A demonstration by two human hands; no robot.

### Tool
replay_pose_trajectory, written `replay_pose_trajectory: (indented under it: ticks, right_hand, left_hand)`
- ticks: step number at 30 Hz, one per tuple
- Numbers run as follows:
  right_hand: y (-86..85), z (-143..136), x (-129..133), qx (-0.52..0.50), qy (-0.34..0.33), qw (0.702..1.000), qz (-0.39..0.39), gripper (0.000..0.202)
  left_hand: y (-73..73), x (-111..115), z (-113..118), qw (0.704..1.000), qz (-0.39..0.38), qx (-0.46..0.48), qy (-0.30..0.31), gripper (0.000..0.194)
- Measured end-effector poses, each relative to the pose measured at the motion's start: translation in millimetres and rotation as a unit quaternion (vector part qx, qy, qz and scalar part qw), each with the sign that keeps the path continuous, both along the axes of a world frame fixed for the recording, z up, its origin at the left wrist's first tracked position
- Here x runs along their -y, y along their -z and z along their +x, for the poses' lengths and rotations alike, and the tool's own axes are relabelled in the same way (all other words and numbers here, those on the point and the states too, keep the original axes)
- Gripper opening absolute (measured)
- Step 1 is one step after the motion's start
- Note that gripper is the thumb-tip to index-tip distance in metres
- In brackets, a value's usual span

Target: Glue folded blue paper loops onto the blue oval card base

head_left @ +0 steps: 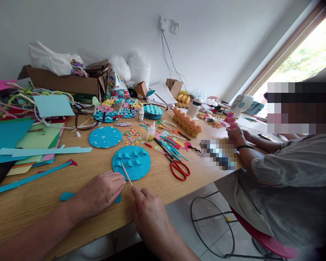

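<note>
A round blue disc [144, 163] lies on the table with rows of small curled blue paper strips standing on its top. My right hand [150, 210] is closed around a thin wooden stick [126, 174], whose far tip touches the disc near a curl at its left. At the disc's near-left edge, my left hand [104, 190] has its fingers together and bent down on the rim; the thumb and fingertips are mostly hidden. Beneath that hand lies a blue paper strip [67, 196], its ends showing on both sides.
Behind sit another blue disc [105, 137], a glue bottle [151, 132] and paper bits [132, 137]. Red-handled scissors [180, 169] lie right, near an egg carton [187, 123]. Coloured paper [47, 134] is stacked left. A person [288, 174] sits at right holding pink cups [230, 120].
</note>
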State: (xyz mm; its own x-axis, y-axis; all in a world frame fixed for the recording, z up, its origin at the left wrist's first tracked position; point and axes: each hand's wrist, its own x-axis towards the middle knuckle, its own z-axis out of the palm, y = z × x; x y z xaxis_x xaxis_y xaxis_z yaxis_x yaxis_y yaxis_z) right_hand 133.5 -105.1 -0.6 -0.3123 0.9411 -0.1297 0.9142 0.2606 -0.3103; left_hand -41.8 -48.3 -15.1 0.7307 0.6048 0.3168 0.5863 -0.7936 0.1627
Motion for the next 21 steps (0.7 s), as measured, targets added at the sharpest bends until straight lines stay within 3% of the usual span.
replay_pose_trajectory:
  ticks: [21]
  right_hand:
    - [-2.1,-3.9,-0.9,-0.019,0.008,1.0,-0.019,0.044]
  left_hand:
    - [-2.4,1.4,0.9,1.0,0.006,0.003,-0.009,0.032]
